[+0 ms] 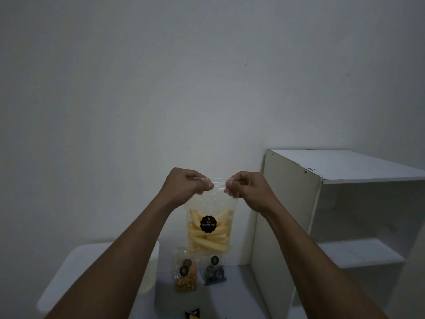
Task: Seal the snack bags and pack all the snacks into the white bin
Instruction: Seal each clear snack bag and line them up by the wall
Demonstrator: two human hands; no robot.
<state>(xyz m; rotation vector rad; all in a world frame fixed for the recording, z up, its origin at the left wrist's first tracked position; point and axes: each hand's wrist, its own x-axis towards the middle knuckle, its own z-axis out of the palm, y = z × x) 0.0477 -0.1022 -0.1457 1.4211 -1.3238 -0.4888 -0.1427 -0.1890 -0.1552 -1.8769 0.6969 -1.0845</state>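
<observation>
Clear snack bag (210, 229) above table (241, 293)

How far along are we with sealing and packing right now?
Done: nothing is visibly packed; the white bin is mostly hidden behind the left arm. In hand: the left hand and right hand pinch the top of the bag of yellow sticks, held up, seemingly closing it. Left: the orange snack bag, dark snack bag and yellow-and-black packet lie on the table, outside the bin.
</observation>
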